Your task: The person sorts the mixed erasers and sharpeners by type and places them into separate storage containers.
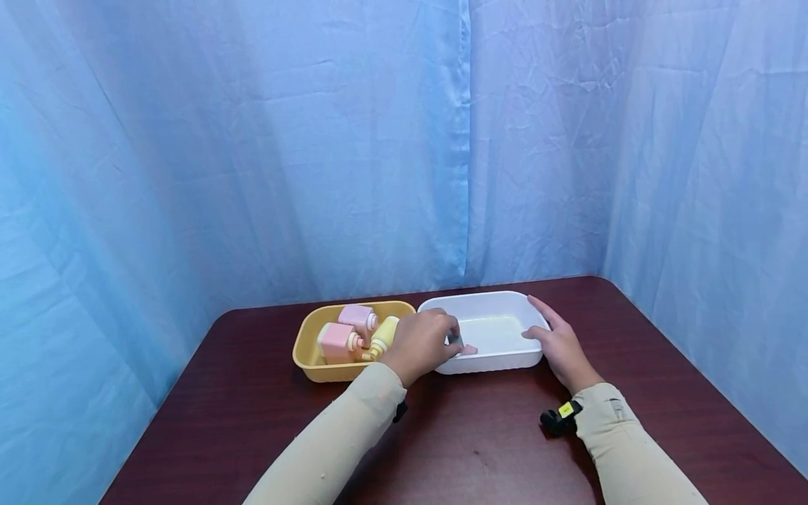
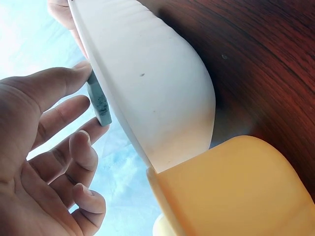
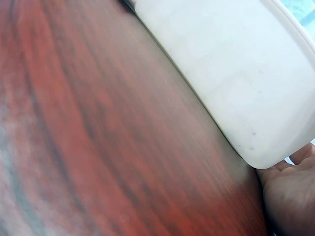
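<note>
My left hand [image 1: 424, 342] is over the near left part of a white plastic basin [image 1: 495, 362]. Between thumb and fingers it pinches a small, flat grey-green block [image 2: 99, 101], close to the basin's rim in the left wrist view; what kind of thing this is I cannot tell. A small pink piece [image 1: 468, 349] lies in the basin beside that hand. At the basin's right end, my right hand [image 1: 562, 351] grips the wall, thumb over the rim. In the right wrist view only part of this hand [image 3: 290, 191] shows, at the basin's corner.
Left of the white basin, almost touching it, stands a yellow basin [image 1: 309, 372]. Inside lie a pink bottle [image 1: 337, 337], a lilac bottle [image 1: 357, 317] and a yellow bottle [image 1: 386, 331]. Both basins stand on a dark red-brown table [image 1: 473, 435], with blue curtains [image 1: 379, 140] behind.
</note>
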Demonstrator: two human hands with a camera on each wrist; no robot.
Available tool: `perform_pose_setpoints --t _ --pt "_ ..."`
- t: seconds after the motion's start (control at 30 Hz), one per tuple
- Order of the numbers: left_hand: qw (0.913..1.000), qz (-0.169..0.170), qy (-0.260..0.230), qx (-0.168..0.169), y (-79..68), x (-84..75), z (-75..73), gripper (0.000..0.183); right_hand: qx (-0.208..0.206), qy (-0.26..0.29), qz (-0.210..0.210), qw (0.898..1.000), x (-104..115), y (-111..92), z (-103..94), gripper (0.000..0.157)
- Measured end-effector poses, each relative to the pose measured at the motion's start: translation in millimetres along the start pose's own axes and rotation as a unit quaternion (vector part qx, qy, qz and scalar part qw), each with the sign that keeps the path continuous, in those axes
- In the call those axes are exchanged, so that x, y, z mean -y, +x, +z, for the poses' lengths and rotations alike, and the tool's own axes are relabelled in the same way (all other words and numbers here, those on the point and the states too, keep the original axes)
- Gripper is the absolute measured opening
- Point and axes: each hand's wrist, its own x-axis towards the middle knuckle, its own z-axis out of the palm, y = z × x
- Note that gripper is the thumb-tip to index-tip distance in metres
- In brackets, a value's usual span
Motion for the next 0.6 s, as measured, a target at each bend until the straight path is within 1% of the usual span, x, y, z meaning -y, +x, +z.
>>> perform_pose_setpoints --t 0.3,0.43,0.6 --pt "0.9999 -0.01 0.002 -0.003 0.3 0.2 -0.9 0.027 0.001 0.003 0.001 1.0 0.0 0.2 -0.5 0.085" --pt "0.9999 -0.008 0.01 -0.004 -0.9 0.5 -2.0 0.028 0.003 0.001 0.0 1.0 0.5 -0.1 -0.2 0.085" --pt "1.0 -0.005 0.007 -0.003 -3.8 1.6 -4.6 0.028 0.0 -0.002 0.0 1.0 0.5 -1.1 0.0 0.084"
